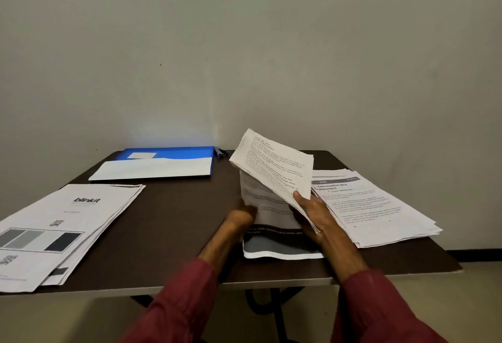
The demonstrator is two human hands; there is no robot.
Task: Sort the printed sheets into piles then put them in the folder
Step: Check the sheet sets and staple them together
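Head view: on the dark table [176, 220], a fanned left pile [81, 215] lies at the near left corner. Its top sheet reads "blinkit" above grey and black blocks and small codes. At the far edge lies the blue folder [173, 152], open, with a white sheet [152, 170] in it and a pen [220, 152] just beside its right end. Right of centre, the left hand [241, 216], blurred, touches the left edge of a raised sheet with a dark band [279, 242]; whether its fingers clasp it cannot be told. The right hand [315, 215] grasps a tilted bundle of printed sheets [274, 168], thumb on top, and this bundle hides part of the right pile [375, 207]. That pile, at the right edge, is headed "Dehumidifier Box Replacement". Maroon sleeves [184, 302] cover both forearms.
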